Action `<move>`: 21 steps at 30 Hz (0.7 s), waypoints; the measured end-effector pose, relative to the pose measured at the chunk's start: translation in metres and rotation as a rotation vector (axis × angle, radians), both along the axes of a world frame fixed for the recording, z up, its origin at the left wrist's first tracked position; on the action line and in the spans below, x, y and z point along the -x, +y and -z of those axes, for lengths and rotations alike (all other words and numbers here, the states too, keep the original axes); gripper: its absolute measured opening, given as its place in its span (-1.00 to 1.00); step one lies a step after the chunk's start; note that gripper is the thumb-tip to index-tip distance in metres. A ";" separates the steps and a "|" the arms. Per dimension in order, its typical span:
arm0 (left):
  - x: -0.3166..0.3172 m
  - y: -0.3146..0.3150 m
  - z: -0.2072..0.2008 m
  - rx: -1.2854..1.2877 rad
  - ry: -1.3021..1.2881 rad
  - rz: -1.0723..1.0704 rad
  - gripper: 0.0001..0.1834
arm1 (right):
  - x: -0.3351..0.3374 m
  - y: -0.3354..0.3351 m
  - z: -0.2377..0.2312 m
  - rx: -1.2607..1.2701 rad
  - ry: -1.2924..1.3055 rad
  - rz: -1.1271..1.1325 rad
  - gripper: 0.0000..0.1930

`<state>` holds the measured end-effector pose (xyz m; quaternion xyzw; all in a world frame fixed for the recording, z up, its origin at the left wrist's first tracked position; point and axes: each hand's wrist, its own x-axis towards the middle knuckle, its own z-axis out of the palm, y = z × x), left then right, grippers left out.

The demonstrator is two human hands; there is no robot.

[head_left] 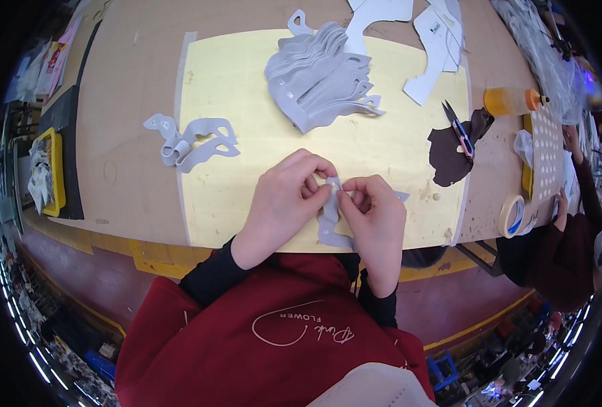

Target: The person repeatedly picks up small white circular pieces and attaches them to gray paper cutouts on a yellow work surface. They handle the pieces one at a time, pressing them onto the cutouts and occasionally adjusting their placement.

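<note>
Grey curved strip (328, 222) between both hands, on yellow sheet (246, 197) near table's front edge. Left hand (287, 197) pinches its upper end, thumb against fingertips; right hand (377, 214) pinches same end just beside, gap nearly nil. Strip looks light, limp, leather-like; probably bends easily, may crease or stretch at narrow parts. Best held by edges, at ends. White lettering across red apron (212, 339); small dark marking on white pattern piece (426, 64), too small to read.
</note>
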<state>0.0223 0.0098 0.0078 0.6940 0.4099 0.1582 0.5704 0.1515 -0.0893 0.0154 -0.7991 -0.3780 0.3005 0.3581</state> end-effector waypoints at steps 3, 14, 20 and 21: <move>0.000 -0.001 0.001 -0.027 0.004 0.002 -0.80 | 0.002 0.000 0.002 0.042 -0.038 -0.019 -0.84; 0.003 0.000 0.003 -0.047 -0.007 0.010 -0.77 | -0.005 0.001 0.007 -0.053 0.040 -0.018 -0.89; 0.003 0.000 0.005 -0.005 -0.033 -0.013 -0.77 | -0.010 0.002 0.011 -0.018 0.091 0.022 -0.88; 0.004 0.000 0.006 0.014 -0.043 -0.027 -0.77 | -0.010 0.002 0.011 -0.014 0.090 0.027 -0.89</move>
